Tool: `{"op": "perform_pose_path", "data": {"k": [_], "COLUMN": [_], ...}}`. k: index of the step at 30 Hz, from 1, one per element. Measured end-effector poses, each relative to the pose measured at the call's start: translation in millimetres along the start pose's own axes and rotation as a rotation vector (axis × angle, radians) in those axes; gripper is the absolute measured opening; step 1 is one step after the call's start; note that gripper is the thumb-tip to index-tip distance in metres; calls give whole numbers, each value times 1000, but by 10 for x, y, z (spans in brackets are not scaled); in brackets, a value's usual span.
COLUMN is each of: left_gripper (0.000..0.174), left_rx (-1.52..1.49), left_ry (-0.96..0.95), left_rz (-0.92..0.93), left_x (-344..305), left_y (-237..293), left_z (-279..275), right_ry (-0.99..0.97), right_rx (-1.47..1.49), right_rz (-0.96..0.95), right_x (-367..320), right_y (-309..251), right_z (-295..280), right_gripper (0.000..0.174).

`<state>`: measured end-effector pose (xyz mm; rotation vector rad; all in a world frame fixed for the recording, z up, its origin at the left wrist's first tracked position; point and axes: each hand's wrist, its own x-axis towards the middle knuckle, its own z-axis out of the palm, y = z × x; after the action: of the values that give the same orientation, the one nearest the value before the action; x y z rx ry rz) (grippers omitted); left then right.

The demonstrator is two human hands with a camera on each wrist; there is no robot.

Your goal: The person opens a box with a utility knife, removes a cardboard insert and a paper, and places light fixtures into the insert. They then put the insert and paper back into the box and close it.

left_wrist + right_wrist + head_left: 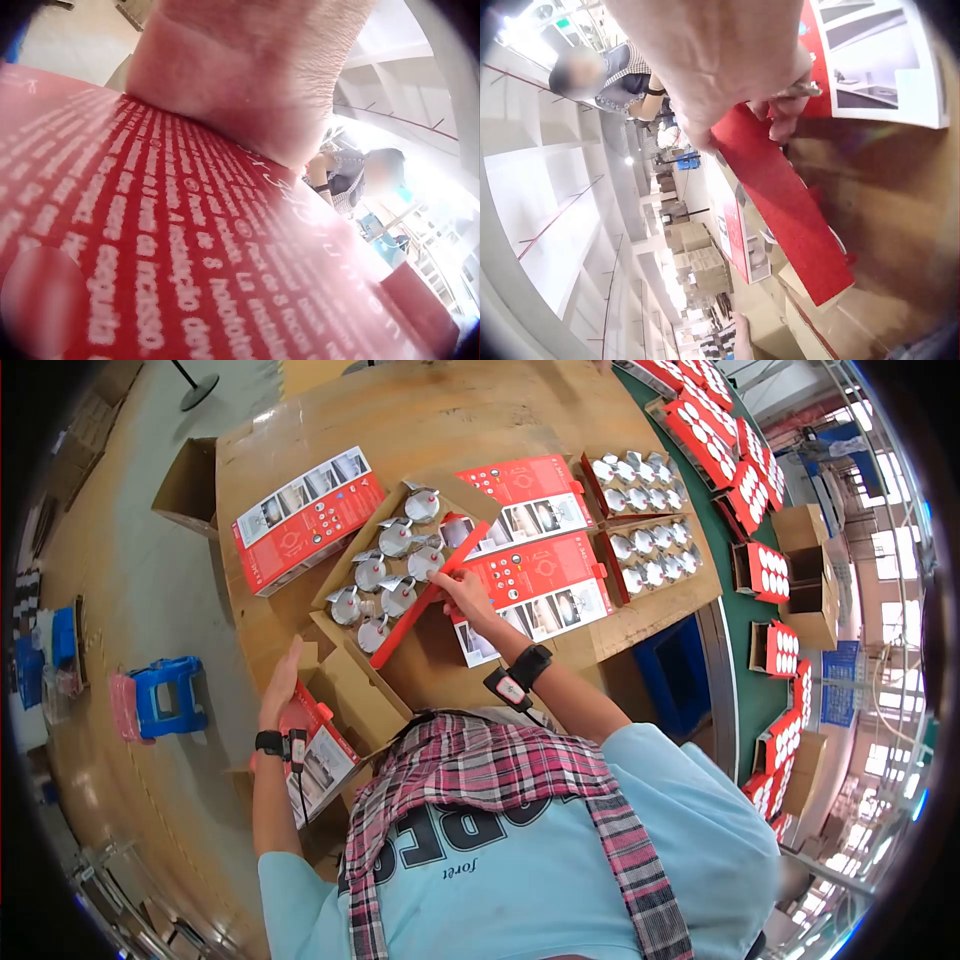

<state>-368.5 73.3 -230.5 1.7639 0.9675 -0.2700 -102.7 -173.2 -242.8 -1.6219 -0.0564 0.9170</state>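
- The left hand (pixel 280 688) is resting against a printed red box (pixel 322 760), fingers extended
- The right hand (pixel 466 598) is pinching a narrow red panel (pixel 408 628) between thumb and fingers, holding it aslant over the open carton (pixel 358 698)
- Round silvery lamps (pixel 370 574) are sitting in the carton, on the bench (pixel 400 420)
- Farther right, open lamp boxes (pixel 618 582) are standing

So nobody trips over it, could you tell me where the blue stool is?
In the head view, the blue stool stands on the floor to the left of the table, beside some pink plastic.
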Motion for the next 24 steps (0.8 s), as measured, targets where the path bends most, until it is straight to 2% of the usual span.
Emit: {"op": "perform_pose_path", "data": {"k": [6, 9, 12, 15, 17, 19, 21, 24], "left_gripper": [87, 88, 90, 89, 85, 81, 77, 72], "left_rx": [-42, 80, 207, 177, 167, 155, 132, 231], "left_ry": [9, 16, 3, -45, -39, -50, -76, -66], "left_rz": [62, -4, -84, -26, -60, -39, 37, 109], "left_x": [115, 170, 194, 498, 362, 361, 477, 610], "left_y": [-147, -96, -9, -423, -171, -92, -188, -155], "left_z": [37, 79, 159, 159, 129, 118, 171, 207], "right_ry": [-100, -171, -165, -151, -117, -136, -63, -117], "right_rx": [55, 106, 136, 128, 98, -53, -14, -93], "right_rz": [9, 115, 146, 175, 194, 386, 229, 232], "right_x": [-35, -93, -68, 46, 133, 153, 248, 578], "right_y": [-202, -335, -323, -303, -398, -704, -778, -749], "right_z": [-70, -100, -129, -229, -321, -519, -612, -927], "right_gripper": [38, 36, 35, 35, 34, 35, 36, 37]}}
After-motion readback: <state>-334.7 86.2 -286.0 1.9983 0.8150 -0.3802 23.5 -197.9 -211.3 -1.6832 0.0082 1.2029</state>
